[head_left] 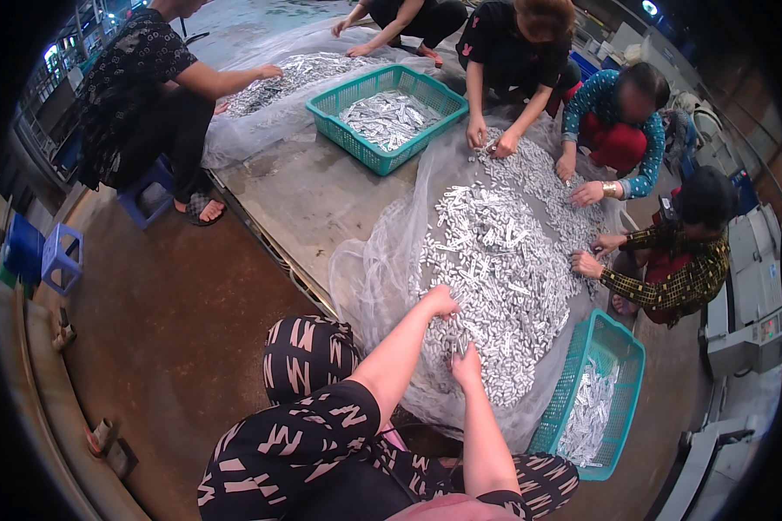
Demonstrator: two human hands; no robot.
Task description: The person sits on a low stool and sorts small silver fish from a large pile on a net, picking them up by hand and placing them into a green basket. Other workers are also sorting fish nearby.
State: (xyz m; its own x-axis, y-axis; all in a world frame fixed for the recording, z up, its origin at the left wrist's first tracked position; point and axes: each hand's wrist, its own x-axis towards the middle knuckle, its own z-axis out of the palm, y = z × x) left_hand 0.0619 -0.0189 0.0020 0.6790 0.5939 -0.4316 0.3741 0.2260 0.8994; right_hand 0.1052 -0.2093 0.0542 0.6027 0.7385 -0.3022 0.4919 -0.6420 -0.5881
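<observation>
A broad heap of small, flat, silvery metal pieces [513,269] lies spread on a sheet of white netting [378,273] in front of me. My left hand [440,300] rests at the near left edge of the heap, its fingers curled inward. Just below it, my right hand [467,365] has its fingers drawn together at the near edge, with grey pieces around the fingertips. What either hand pinches is too small to make out.
A teal basket [639,365] partly filled with metal pieces stands to my right. Another teal basket [391,161] sits beyond the heap. Several co-workers crouch around both heaps, hands among the pieces. Blue stools [62,256] stand at left; grey machines [747,304] line the right.
</observation>
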